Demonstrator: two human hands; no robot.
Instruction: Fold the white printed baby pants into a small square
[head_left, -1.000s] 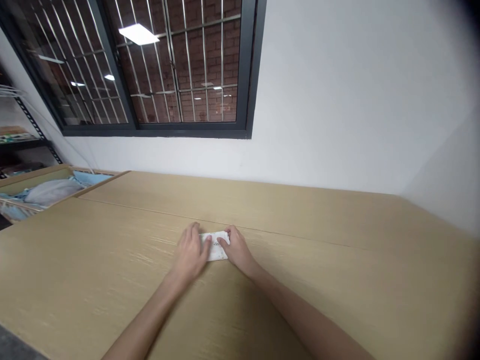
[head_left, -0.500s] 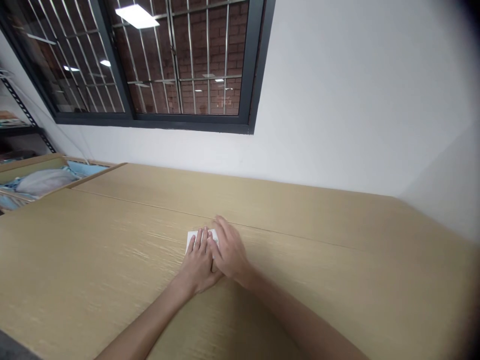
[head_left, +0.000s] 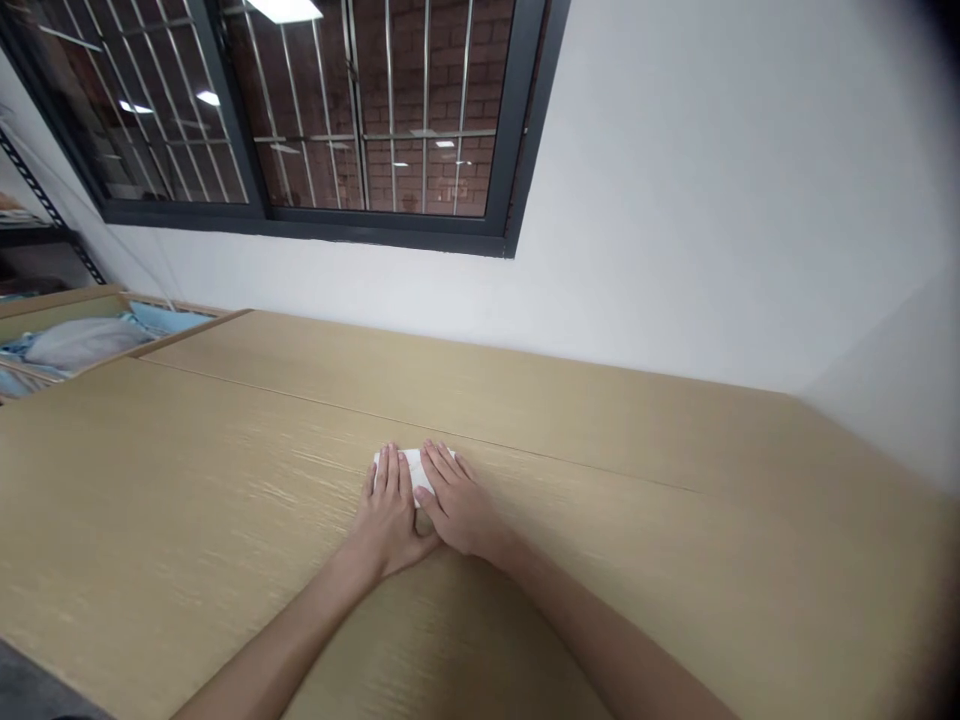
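Observation:
A small folded white cloth [head_left: 417,468] lies on the light wooden table [head_left: 637,560], near the middle. My left hand [head_left: 390,515] rests flat on its left part with the fingers stretched out side by side. My right hand [head_left: 457,508] lies flat on its right part, fingers extended and touching the left hand. Both palms press down on the cloth, so only a narrow white strip shows between and beyond the fingers.
A wooden-edged bin [head_left: 45,325] at the far left holds pale blue and grey fabric [head_left: 79,340]. A barred dark-framed window [head_left: 337,120] sits in the white wall behind the table. A seam runs across the table top just beyond my hands.
Both hands went from holding the cloth's two ends to lying flat side by side over it. The cloth looks smaller now. The camera tilted slightly down.

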